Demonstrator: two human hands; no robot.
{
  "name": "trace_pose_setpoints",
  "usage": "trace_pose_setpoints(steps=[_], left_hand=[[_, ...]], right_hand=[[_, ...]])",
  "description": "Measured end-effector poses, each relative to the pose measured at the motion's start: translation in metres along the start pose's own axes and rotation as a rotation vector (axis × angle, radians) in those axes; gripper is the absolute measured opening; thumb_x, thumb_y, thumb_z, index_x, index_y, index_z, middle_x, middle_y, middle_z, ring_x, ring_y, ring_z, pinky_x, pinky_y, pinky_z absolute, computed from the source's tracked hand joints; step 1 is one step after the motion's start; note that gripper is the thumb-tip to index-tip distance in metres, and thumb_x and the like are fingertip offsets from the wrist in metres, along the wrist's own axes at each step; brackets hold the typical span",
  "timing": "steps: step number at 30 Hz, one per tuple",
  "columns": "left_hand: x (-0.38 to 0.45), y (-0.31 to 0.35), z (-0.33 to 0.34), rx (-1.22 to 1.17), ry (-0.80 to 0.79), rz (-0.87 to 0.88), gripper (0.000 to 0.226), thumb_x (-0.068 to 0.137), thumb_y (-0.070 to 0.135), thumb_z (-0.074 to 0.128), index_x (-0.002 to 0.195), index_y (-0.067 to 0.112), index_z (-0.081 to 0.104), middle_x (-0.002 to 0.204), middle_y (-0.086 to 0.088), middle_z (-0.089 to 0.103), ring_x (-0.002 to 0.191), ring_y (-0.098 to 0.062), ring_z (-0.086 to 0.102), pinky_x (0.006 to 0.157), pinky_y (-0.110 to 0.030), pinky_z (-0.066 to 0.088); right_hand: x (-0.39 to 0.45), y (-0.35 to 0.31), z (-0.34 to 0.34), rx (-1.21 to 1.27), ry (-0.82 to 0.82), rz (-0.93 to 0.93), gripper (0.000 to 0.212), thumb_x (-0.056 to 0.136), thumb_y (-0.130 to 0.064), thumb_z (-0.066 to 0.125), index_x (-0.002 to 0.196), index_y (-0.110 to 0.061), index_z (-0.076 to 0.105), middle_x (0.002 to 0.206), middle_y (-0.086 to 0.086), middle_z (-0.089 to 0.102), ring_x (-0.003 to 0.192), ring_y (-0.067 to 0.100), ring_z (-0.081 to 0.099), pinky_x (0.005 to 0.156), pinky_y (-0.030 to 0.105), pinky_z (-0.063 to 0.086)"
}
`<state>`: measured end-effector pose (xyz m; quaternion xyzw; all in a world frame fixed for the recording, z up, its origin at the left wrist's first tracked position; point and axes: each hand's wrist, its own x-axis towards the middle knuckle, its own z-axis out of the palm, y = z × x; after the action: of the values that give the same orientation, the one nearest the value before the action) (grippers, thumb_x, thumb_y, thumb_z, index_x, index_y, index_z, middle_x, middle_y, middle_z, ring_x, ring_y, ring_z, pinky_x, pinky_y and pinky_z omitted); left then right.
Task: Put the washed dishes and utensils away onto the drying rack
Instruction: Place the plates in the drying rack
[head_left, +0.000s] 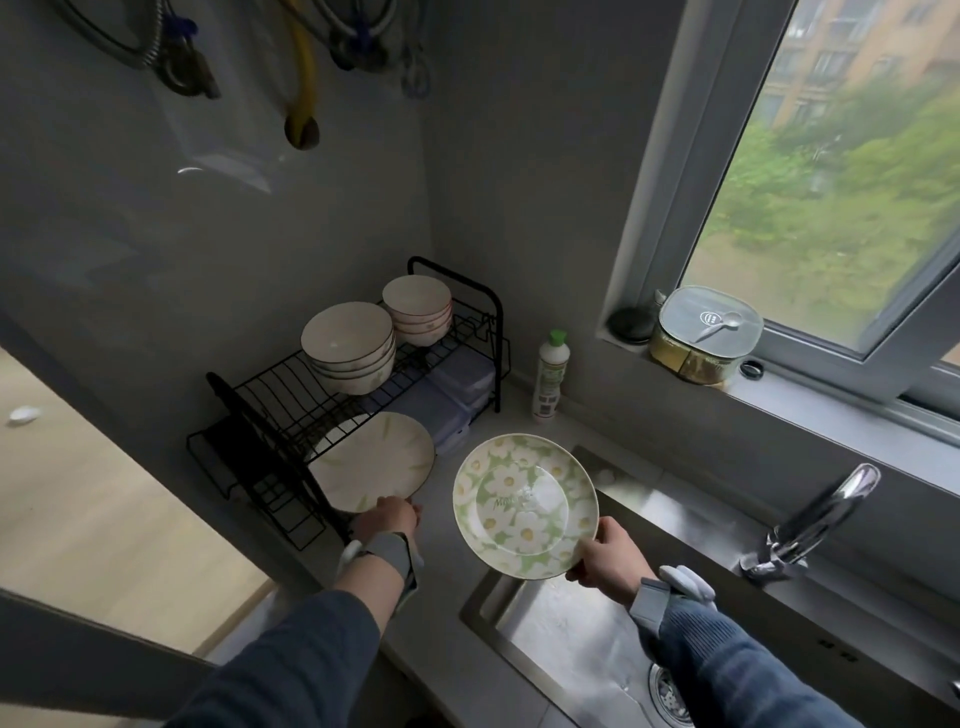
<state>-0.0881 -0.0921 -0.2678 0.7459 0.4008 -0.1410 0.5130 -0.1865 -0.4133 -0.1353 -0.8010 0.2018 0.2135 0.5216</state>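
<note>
Green flowered plate (524, 506) held up over the near-left corner of the sink (576, 639), tilted, face toward the camera; right hand (605, 558) pinches its lower right rim, thumb on the front, other fingers curled behind. Cream plate (371, 462) stands on edge in the lower tier of the black drying rack (270, 410), leaning back; left hand (387, 522) grips its bottom rim, fingers curled over the edge (fingertips hidden behind the plate). Top tier carries 2 stacks of bowls: bigger cream stack (348, 348) in front, smaller red-rimmed stack (418, 309) behind it, near the corner. Lidded boxes (457, 389) sit under the top tier at the back. Dish soap bottle (550, 376) upright on the counter just right of the rack. Faucet (810, 525) at the right of the sink. Lidded container with a spoon on top (709, 332) on the windowsill. Both wrists wear grey bands.
</note>
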Motion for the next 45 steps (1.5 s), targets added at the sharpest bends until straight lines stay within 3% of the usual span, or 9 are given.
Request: trace_pose_setpoints(steps=[6,19,24,29,33,37,40,42,45], left_hand=[[-0.070,0.061,-0.035,0.767,-0.015,0.004,0.047,0.105,0.040,0.045,0.139,0.010,0.058,0.144,-0.011,0.055,0.133,-0.034,0.052,0.115,-0.042,0.041],[-0.032,0.055,-0.042,0.958,-0.001,0.084,0.043,0.104,0.034,0.039,0.133,0.013,0.063,0.140,-0.011,0.059,0.130,-0.033,0.055,0.116,-0.047,0.034],[-0.032,0.052,-0.043,0.884,0.004,0.103,0.036,0.104,0.025,0.046,0.130,0.010,0.065,0.139,-0.012,0.062,0.130,-0.032,0.056,0.113,-0.042,0.041],[-0.032,0.053,-0.046,0.762,0.008,0.084,0.036,0.105,0.023,0.046,0.132,0.007,0.065,0.134,-0.013,0.064,0.125,-0.032,0.060,0.108,-0.042,0.047],[-0.036,0.056,-0.047,0.733,0.015,0.069,0.034,0.101,0.021,0.054,0.130,0.007,0.064,0.135,-0.012,0.064,0.125,-0.030,0.061,0.107,-0.039,0.049],[-0.027,0.054,-0.044,0.588,-0.037,0.074,0.030,0.102,0.006,0.055,0.128,-0.006,0.063,0.132,-0.021,0.065,0.124,-0.034,0.063,0.092,-0.032,0.056],[-0.013,0.043,-0.044,0.587,-0.033,0.008,0.037,0.096,0.020,0.066,0.127,0.002,0.065,0.125,-0.013,0.068,0.115,-0.028,0.068,0.100,-0.039,0.056],[0.011,0.034,-0.038,0.315,-0.012,-0.027,0.046,0.096,0.029,0.065,0.133,0.002,0.060,0.127,-0.014,0.066,0.108,-0.027,0.070,0.097,-0.041,0.058],[-0.001,0.029,-0.031,-0.302,0.030,-0.155,0.062,0.102,0.044,0.039,0.144,-0.001,0.048,0.132,-0.021,0.062,0.095,-0.029,0.068,0.093,-0.046,0.060]], right_hand=[[0.006,-0.017,0.010,-0.007,-0.033,-0.020,0.051,0.063,-0.024,0.050,0.103,0.006,0.059,0.064,0.011,0.071,0.056,0.022,0.069,0.054,0.031,0.050],[0.004,-0.043,0.024,-0.008,-0.035,-0.032,0.029,0.081,-0.011,0.050,0.107,0.000,0.056,0.078,0.017,0.073,0.058,0.019,0.069,0.053,0.030,0.052],[0.001,-0.050,0.027,0.010,-0.033,-0.026,0.018,0.090,-0.007,0.049,0.108,-0.009,0.051,0.087,0.018,0.074,0.058,0.017,0.069,0.054,0.027,0.051],[0.002,-0.053,0.032,-0.014,-0.057,-0.034,0.023,0.087,-0.008,0.049,0.109,-0.006,0.053,0.079,0.015,0.074,0.059,0.017,0.068,0.057,0.030,0.053],[-0.001,-0.058,0.035,0.011,-0.062,-0.029,0.021,0.091,-0.005,0.048,0.112,-0.003,0.052,0.088,0.018,0.073,0.059,0.018,0.070,0.054,0.025,0.052],[-0.003,-0.060,0.038,0.022,-0.075,-0.025,0.024,0.091,-0.006,0.050,0.114,-0.001,0.052,0.089,0.019,0.073,0.059,0.018,0.070,0.053,0.024,0.052],[-0.005,-0.061,0.040,0.021,-0.076,-0.024,0.024,0.091,-0.006,0.049,0.115,-0.001,0.052,0.089,0.018,0.073,0.058,0.018,0.069,0.051,0.023,0.051],[-0.008,-0.062,0.041,0.039,-0.065,-0.016,0.019,0.093,-0.006,0.048,0.113,-0.005,0.050,0.093,0.019,0.073,0.059,0.018,0.070,0.051,0.023,0.051],[-0.008,-0.062,0.040,0.042,-0.050,-0.005,0.017,0.093,-0.006,0.047,0.110,-0.007,0.049,0.091,0.018,0.074,0.059,0.018,0.070,0.052,0.024,0.051]])
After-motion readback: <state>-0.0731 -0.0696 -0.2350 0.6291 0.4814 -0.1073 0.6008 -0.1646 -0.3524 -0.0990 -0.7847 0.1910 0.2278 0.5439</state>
